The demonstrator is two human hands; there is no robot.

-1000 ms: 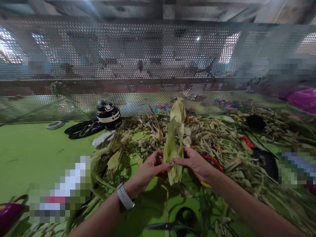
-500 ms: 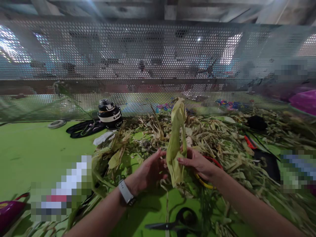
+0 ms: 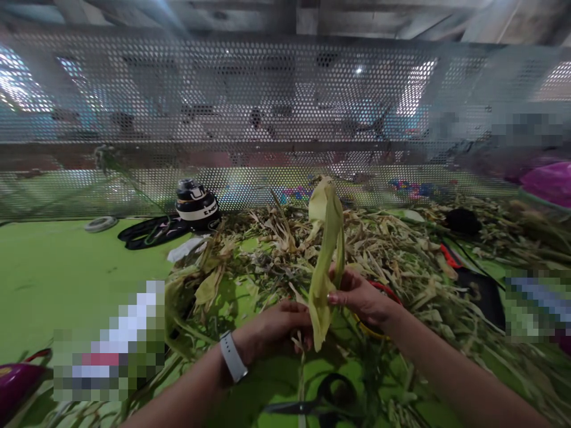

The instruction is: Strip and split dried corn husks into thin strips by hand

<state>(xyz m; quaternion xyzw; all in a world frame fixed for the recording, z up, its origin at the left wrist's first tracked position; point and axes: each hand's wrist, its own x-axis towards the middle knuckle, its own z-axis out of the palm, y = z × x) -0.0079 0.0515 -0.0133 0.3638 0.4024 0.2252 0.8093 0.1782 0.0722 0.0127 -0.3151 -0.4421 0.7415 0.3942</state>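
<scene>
My right hand [image 3: 363, 300] pinches a pale yellow-green corn husk bundle [image 3: 329, 238] at its lower right side. The bundle stands upright, folded over into a rounded top, its lower end hanging loose. Close to that lower end, my left hand [image 3: 281, 326], with a pale watch strap at the wrist, has its fingers curled together on a thin husk strip [image 3: 302, 365] that hangs toward the table. Part of the grip is hidden behind the bundle. Below the hands lie black-handled scissors [image 3: 312, 404] with spread blades.
Dried husk scraps [image 3: 263, 238] cover much of the green table [image 3: 57, 261]. At back left stand a black bottle [image 3: 197, 205] and a tape roll [image 3: 100, 224]. A red and yellow ring [image 3: 387, 289] lies behind my right hand. Perforated metal screen [image 3: 276, 89] closes the far side.
The husk bundle has turned and its lower end has narrowed. My left hand, spread beside the bundle before, has dropped slightly and closed its fingers on the thin strip.
</scene>
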